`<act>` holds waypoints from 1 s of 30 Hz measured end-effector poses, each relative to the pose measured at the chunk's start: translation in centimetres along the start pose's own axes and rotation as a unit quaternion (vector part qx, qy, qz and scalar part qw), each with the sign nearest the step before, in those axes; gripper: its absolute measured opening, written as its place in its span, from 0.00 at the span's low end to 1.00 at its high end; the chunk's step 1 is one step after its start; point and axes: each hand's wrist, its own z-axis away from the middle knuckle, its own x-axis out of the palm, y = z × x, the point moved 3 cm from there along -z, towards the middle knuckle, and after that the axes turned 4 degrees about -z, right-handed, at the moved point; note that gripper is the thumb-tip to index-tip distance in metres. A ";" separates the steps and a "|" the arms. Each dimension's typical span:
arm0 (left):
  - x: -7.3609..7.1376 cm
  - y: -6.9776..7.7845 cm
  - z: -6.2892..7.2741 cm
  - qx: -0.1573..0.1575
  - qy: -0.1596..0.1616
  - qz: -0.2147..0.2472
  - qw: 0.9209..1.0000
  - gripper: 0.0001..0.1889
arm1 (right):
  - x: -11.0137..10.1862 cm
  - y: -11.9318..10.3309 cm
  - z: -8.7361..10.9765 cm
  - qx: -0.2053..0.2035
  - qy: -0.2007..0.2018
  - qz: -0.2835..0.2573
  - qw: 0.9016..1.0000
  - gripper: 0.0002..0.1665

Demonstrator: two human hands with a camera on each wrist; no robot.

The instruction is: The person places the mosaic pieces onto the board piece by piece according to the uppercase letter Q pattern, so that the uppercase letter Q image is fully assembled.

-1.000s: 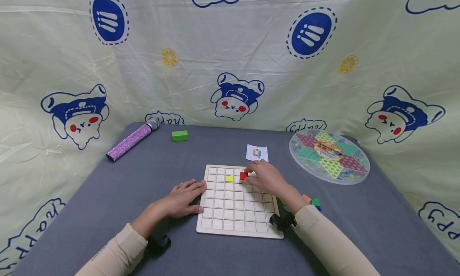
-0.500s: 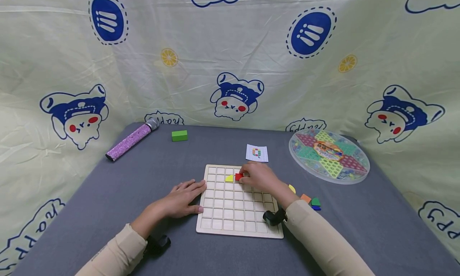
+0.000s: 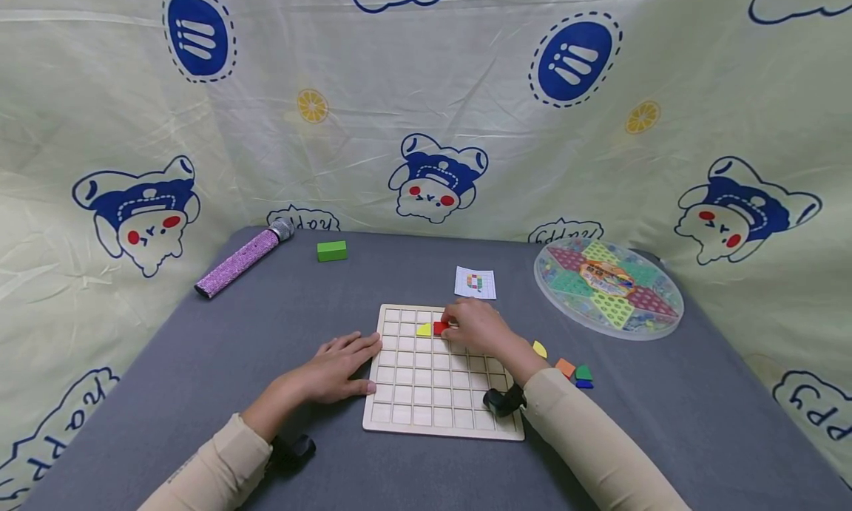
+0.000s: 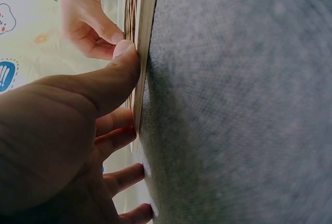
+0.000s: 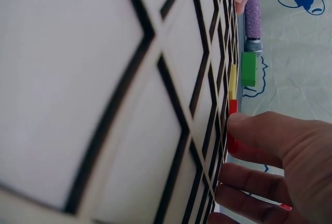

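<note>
A wooden grid board (image 3: 413, 396) lies on the grey cloth in the head view. My left hand (image 3: 336, 367) rests at its left edge, thumb and fingertips touching the rim, fingers spread. Over the upper part of the board, my right hand (image 3: 482, 326) pinches a small red block (image 3: 440, 328) between thumb and index finger. Just left of that block sits a yellow piece (image 3: 424, 330) with a curved side, in a grid cell. The right wrist view shows the red block (image 5: 232, 107) at the board surface beside the yellow piece (image 5: 233, 81); fingers partly cover the red one.
A printed pattern card (image 3: 475, 282) lies beyond the board. Right of it stands a round clear patterned case (image 3: 609, 285). Loose pieces, including an orange one (image 3: 565, 367) and a green one (image 3: 583, 373), lie by the right forearm. A green block (image 3: 332, 251) and purple microphone (image 3: 242, 263) are behind.
My right hand has slid left with the red block, bringing it close beside the yellow piece. Moving the right forearm has uncovered another yellow piece on the cloth. My left hand has stayed put.
</note>
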 end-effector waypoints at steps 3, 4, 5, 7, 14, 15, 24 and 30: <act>0.0 0.0 0.0 0.002 0.001 -0.001 1.000 0.37 | 0.0 -0.1 0.0 -0.002 0.001 0.004 1.000 0.09; 0.0 -0.1 0.0 0.003 0.001 -0.001 1.000 0.37 | 0.0 -0.1 0.0 -0.003 0.001 0.006 1.000 0.09; 0.0 0.0 0.0 0.005 0.001 -0.001 1.000 0.37 | 0.0 -0.1 0.0 -0.004 0.001 0.007 1.000 0.09; 0.0 0.0 0.0 0.006 0.001 -0.001 1.000 0.37 | 0.0 -0.1 0.0 -0.005 0.002 0.011 1.000 0.09; 0.0 0.0 0.0 0.008 0.003 -0.002 1.000 0.36 | 0.1 -0.1 0.0 -0.002 0.003 0.012 1.000 0.09; 0.0 0.0 0.0 0.009 0.003 -0.002 1.000 0.36 | 0.1 -0.1 0.0 0.000 0.001 0.010 1.000 0.09; 0.0 -0.1 0.0 0.010 0.003 -0.001 1.000 0.37 | 0.0 -0.1 0.2 0.005 -0.005 -0.001 1.000 0.12; 0.0 -0.1 0.0 0.009 0.003 -0.004 1.000 0.37 | -0.5 0.2 1.3 0.002 0.005 -0.011 1.000 0.16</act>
